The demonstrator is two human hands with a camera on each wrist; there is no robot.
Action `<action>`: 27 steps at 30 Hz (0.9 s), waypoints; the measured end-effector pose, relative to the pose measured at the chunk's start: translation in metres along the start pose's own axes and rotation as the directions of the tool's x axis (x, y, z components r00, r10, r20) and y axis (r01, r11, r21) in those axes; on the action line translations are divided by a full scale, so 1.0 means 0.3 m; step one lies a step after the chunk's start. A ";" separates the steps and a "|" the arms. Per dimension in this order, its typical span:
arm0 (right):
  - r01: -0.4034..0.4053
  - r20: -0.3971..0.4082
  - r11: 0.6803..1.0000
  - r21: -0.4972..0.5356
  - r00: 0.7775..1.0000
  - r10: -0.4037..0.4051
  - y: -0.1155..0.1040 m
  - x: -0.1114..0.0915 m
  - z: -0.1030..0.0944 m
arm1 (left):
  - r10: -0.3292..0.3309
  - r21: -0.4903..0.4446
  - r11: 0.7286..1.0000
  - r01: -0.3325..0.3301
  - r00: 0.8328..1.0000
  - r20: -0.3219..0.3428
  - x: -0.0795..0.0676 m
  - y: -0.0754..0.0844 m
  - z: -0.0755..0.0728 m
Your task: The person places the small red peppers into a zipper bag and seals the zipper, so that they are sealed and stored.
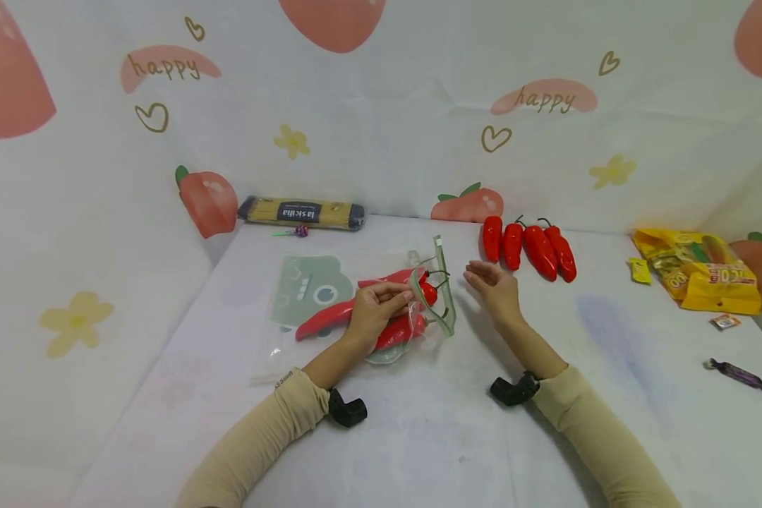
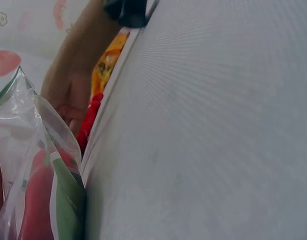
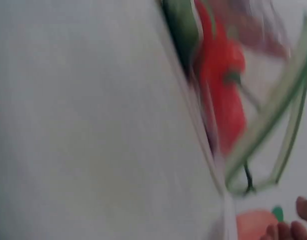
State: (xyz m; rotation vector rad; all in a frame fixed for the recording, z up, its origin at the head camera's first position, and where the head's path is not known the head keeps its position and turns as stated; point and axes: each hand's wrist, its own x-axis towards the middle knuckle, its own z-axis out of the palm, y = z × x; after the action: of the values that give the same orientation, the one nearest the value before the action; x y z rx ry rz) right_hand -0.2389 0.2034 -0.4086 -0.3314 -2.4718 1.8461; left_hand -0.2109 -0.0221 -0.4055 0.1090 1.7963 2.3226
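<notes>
A clear zip bag (image 1: 267, 356) with a green cartoon print lies flat, its green-edged mouth (image 1: 452, 321) spread toward the right. Several red chili peppers (image 1: 324, 319) are inside, stems near the mouth. My left hand (image 1: 375, 314) pinches the upper edge of the mouth between thumb and fingers. Just right of the opening, my right hand (image 1: 498, 293) hovers with extended fingers and holds nothing. Several more red peppers (image 1: 538, 252) lie in a row beyond it. The right wrist view shows bagged peppers (image 3: 221, 95) behind the green rim (image 3: 273, 112), blurred.
A pack of spaghetti (image 1: 305, 213) and a lollipop (image 1: 301, 231) lie at the back left. On the right are a yellow snack bag (image 1: 701, 271), a small yellow packet (image 1: 639, 271), a small orange-and-white wrapper (image 1: 725, 322) and a purple-wrapped candy (image 1: 739, 376). A printed cloth (image 1: 387, 127) stands behind the table.
</notes>
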 end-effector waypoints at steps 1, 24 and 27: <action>0.014 -0.026 1.000 0.025 1.000 -0.014 -0.009 0.026 -0.014 | -0.002 0.001 1.000 0.002 1.000 -0.002 0.001 0.001 -0.001; -0.083 -0.130 0.962 -0.262 0.990 0.050 -0.056 0.360 -0.052 | -0.016 -0.001 1.000 0.016 1.000 -0.014 -0.003 0.003 0.004; -0.119 -0.118 0.950 -0.288 0.989 0.088 -0.049 0.363 -0.035 | -0.003 -0.017 1.000 0.002 1.000 -0.018 -0.001 0.002 0.005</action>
State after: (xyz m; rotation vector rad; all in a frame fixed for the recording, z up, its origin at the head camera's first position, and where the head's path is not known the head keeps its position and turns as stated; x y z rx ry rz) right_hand -0.3458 0.2305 -0.4021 -0.5640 -2.7017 1.4443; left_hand -0.2104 -0.0210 -0.4045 0.0831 1.7833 2.3444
